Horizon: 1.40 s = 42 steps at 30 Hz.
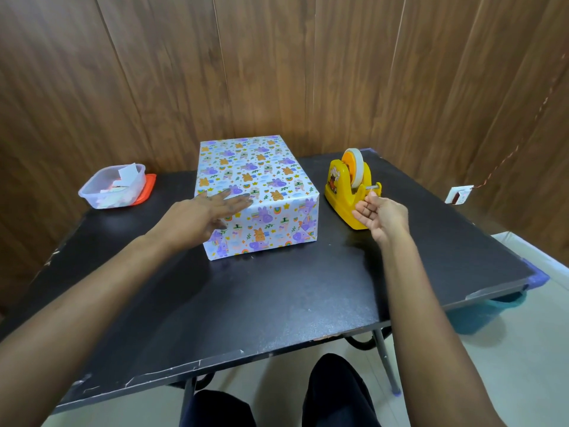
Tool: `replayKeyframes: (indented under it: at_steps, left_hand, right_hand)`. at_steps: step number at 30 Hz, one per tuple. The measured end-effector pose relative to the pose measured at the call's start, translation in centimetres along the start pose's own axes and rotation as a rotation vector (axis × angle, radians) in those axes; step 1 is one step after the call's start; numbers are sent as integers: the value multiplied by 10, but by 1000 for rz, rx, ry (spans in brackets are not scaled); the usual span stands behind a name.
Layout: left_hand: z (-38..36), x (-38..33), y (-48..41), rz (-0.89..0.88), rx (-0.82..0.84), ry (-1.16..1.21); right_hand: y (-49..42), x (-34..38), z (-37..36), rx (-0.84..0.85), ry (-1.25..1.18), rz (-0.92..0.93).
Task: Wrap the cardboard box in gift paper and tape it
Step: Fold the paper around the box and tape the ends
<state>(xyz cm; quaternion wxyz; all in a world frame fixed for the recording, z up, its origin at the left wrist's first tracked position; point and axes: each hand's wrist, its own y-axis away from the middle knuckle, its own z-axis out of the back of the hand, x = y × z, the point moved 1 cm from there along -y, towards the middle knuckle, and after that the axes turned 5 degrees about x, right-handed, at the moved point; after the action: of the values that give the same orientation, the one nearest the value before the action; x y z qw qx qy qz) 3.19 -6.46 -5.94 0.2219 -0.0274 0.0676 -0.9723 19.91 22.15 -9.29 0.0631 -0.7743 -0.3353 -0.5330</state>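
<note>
Left hand (203,215) flat, splayed on pastel animal-print paper-wrapped box (255,186) to steady it; right hand (380,215), right of box, pinching tape at yellow plastic dispenser (348,192).

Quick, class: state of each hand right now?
Left hand: open, flat on the wrapped box.
Right hand: fingers pinched at the tape dispenser; tape unclear.
</note>
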Motion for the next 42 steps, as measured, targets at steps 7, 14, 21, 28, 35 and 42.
replayKeyframes:
  at_steps: [7,14,21,28,35,42]
  left_hand:
    - [1,-3,1,12,-12,10]
    - [1,3,0,49,-35,65]
    - [-7,-20,-14,159,-79,69]
    - [7,-34,-27,157,35,66]
    - [2,-26,-22,76,25,58]
    - [-6,-29,-20,40,-62,4]
  right_hand:
    - [-9,-1,-11,-58,-226,-106]
    - [11,-31,-6,149,-361,-113]
    - [69,-63,-59,489,103,-241]
    - [94,-114,-102,523,67,-389]
    - [94,-124,-121,383,-162,-405]
    - [99,-130,-115,318,-244,-372]
